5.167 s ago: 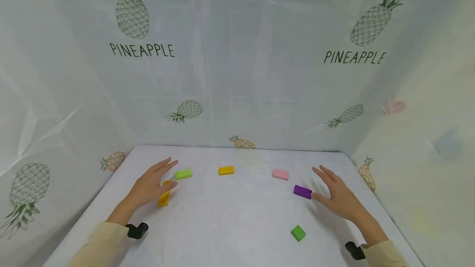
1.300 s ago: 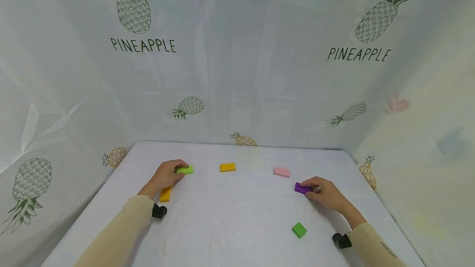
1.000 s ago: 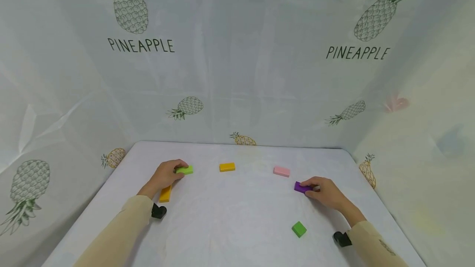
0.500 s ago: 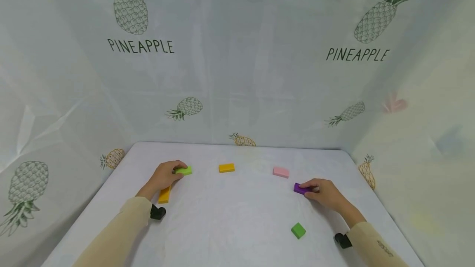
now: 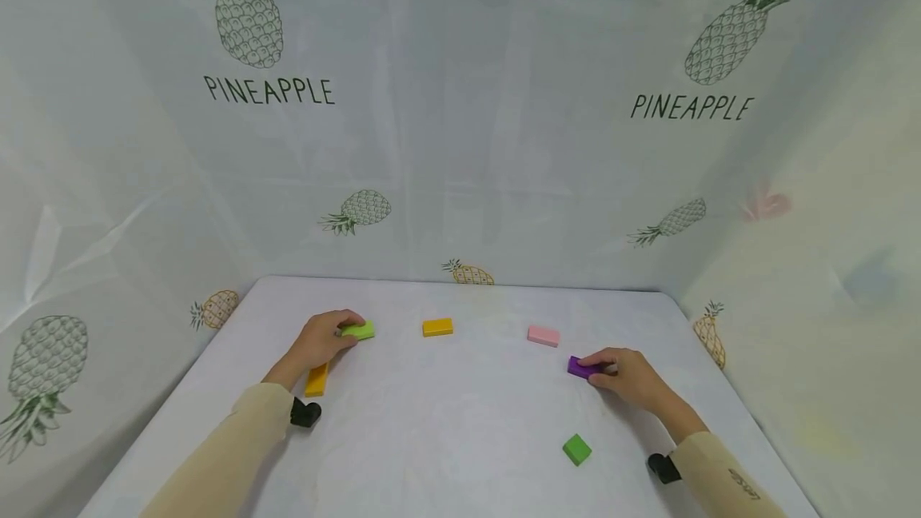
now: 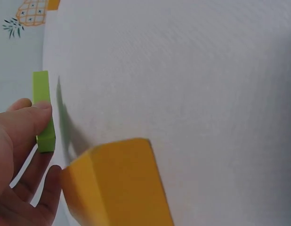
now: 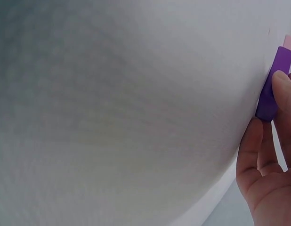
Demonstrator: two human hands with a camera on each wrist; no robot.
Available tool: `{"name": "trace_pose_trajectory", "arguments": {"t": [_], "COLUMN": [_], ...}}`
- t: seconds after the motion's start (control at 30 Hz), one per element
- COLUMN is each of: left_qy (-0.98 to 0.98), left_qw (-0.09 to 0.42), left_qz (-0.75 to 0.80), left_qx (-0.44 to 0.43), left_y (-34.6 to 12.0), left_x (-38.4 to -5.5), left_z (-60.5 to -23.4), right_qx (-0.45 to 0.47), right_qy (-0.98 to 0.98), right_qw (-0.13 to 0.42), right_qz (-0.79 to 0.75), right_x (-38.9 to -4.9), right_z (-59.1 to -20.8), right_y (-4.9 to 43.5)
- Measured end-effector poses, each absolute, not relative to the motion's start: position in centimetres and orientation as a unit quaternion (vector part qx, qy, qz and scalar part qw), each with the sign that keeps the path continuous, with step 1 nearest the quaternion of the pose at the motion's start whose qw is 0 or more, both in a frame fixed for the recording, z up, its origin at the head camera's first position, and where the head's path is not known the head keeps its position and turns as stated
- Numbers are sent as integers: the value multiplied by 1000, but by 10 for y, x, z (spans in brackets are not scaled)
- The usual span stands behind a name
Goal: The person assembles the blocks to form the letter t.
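In the head view my left hand (image 5: 320,340) pinches a light green rectangular block (image 5: 362,331) between thumb and fingers at the table's far left. The left wrist view shows a narrow gap between this block (image 6: 41,87) and its shadow on the tabletop. Just below that hand lies a yellow-orange block (image 5: 316,380), its far end hidden by the wrist. On the right, my right hand (image 5: 627,375) grips the near end of a purple block (image 5: 578,367), thumb on one side and fingers on the other. The purple block (image 7: 277,84) sits low at the table surface.
Between the hands, toward the back, are a yellow block (image 5: 437,328) and a pink block (image 5: 543,336). A green block (image 5: 577,449) lies nearer, at centre right. The white tabletop (image 5: 432,422) is bordered by pineapple-print curtains (image 5: 460,142).
Five seconds ago both hands hovered open; they have since closed on the light green and purple blocks. Within the last half second the light green block rises very slightly; the right hand stays put.
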State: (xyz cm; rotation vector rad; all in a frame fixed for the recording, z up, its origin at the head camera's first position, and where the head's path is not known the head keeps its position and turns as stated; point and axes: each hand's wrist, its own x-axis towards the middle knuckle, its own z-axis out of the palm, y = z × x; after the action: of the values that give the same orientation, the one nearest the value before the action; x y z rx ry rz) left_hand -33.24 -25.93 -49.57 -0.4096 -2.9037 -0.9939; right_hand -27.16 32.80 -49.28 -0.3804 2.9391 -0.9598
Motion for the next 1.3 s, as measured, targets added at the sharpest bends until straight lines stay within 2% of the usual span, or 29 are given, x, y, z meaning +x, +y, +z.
{"name": "trace_pose_trajectory", "arguments": {"t": [1.3], "left_qy": [-934], "left_qw": [47], "left_qz": [-298], "left_qx": [-190], "left_y": [-217], "left_x": [-316], "left_z": [-480], "right_qx": [-114], "right_qy": [944], "right_qw": [12], "right_qz": [-310], "right_x": [-270], "right_z": [-497], "right_y": [330]}}
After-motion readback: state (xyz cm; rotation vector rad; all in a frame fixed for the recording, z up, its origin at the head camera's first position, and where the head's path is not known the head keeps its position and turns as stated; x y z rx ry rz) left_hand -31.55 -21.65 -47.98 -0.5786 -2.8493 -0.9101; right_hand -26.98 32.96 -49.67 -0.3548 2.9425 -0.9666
